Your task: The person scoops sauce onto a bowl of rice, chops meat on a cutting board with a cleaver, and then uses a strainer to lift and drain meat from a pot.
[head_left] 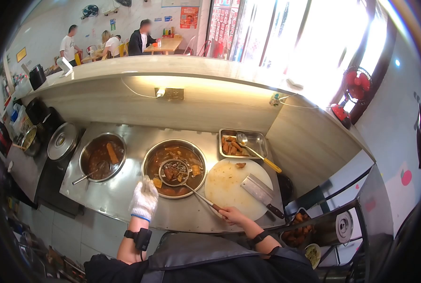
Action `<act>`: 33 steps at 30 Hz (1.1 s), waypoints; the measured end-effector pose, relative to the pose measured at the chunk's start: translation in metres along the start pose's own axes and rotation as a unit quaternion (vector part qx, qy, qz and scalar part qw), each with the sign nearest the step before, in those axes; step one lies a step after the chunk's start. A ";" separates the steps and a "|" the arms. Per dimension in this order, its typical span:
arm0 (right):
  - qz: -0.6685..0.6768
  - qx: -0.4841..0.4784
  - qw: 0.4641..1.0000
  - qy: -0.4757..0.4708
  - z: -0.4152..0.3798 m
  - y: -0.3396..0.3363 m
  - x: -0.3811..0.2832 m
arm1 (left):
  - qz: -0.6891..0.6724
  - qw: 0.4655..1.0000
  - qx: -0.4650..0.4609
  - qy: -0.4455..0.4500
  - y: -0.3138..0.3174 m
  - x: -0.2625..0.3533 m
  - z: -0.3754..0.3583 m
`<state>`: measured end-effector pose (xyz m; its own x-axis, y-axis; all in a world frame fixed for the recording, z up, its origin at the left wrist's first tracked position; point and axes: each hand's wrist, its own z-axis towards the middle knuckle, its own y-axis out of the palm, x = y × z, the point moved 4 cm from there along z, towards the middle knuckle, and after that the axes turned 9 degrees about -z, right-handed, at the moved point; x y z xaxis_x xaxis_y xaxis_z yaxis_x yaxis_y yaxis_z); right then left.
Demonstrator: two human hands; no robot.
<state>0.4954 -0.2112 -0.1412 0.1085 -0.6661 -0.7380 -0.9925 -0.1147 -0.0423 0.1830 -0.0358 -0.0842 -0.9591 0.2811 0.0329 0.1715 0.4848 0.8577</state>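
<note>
My right hand (pixel 233 216) is wrapped round the wooden-ended handle of a skimmer (pixel 174 171). The skimmer's round basket holds brown pieces of food over the broth in the middle pot (pixel 202 155), where yellowish pieces float. In a white knitted glove, my left hand (pixel 144 197) is beside that pot's near-left rim, fingers extended and nothing visible in them. A round white cutting board (pixel 220 188) lies right of the pot. On it rest a cleaver (pixel 257 189) and a small brown piece of food (pixel 240 165).
Left is a second pot (pixel 82 160) with a ladle and a metal lid (pixel 62 141). Behind the board, a metal tray (pixel 257 139) holds brown pieces and a yellow-handled spoon (pixel 266 162). A raised counter (pixel 173 68) runs behind; several people sit or stand beyond. A red fan (pixel 356 85) is at right.
</note>
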 end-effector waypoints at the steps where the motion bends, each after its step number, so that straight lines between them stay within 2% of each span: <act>1: -0.002 0.009 1.000 0.006 -0.001 -0.003 0.001 | -0.001 1.000 0.001 0.001 0.001 0.000 -0.001; 11: -0.005 0.015 1.000 -0.006 0.007 0.014 -0.006 | 0.008 1.000 0.022 0.008 0.001 -0.002 0.000; 20: -0.007 0.004 1.000 0.006 0.010 -0.006 0.010 | 0.013 1.000 0.010 0.012 -0.002 0.001 0.001; 26: -0.007 0.020 1.000 -0.015 0.012 0.014 -0.002 | 0.008 1.000 0.016 0.006 0.001 -0.002 -0.001; 33: -0.027 0.013 1.000 -0.006 0.012 -0.005 0.010 | 0.013 1.000 0.014 0.004 -0.003 0.002 0.002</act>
<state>0.5012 -0.2086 -0.1563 0.1620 -0.6507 -0.7419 -0.9862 -0.1318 -0.0997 0.1809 -0.0346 -0.0874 -0.9560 0.2873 0.0589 0.2025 0.5012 0.8413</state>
